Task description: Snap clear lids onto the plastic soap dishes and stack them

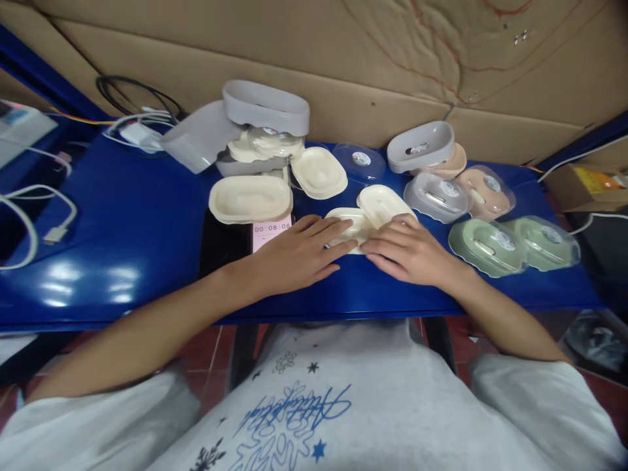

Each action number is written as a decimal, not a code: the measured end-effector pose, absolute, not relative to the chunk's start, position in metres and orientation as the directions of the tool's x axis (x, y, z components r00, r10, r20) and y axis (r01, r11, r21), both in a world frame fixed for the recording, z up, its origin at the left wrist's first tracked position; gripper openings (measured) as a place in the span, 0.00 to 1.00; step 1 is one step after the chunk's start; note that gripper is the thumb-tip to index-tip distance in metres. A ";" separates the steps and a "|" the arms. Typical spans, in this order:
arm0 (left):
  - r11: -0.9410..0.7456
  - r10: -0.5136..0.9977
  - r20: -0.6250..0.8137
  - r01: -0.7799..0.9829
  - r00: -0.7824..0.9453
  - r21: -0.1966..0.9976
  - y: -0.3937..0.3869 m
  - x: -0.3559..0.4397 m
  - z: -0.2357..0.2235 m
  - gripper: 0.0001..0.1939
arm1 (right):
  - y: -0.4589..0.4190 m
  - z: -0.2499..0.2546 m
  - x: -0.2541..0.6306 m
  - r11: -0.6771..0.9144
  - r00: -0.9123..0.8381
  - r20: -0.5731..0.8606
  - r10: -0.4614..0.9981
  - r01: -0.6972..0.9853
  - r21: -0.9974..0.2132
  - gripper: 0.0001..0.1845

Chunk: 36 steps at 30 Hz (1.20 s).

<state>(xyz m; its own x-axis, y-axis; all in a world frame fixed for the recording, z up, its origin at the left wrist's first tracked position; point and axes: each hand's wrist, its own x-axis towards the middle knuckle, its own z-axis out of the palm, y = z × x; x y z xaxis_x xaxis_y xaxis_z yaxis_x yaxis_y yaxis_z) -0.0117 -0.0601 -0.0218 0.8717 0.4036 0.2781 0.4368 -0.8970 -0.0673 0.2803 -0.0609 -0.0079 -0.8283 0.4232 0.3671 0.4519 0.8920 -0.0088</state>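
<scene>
A small cream soap dish (354, 222) rests near the front of the blue table, between my two hands. My left hand (314, 247) holds its left side, fingers over the rim. On the right side, the bent fingers of my right hand (409, 247) grip the same dish and hide part of it. Just behind sits another cream piece (383, 201), partly covered by my right hand. Farther left are a cream tray (251, 199) and a tilted cream dish (318, 172). Under my left wrist's far side, a phone (271, 230) displays a timer.
Grey holders (267, 108) are piled at the back left, beside white cables (142, 134). A clear lid (360, 161) lies at the back middle. To the right stand lidded green dishes (488, 247), a grey lidded dish (436, 196), a peach one (485, 190) and a grey tray (420, 148).
</scene>
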 end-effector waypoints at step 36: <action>-0.944 0.200 0.442 0.293 0.874 -0.152 -0.077 -0.014 -0.003 0.18 | -0.079 -0.010 0.294 0.837 -0.681 0.552 0.482 0.545 -0.058 0.16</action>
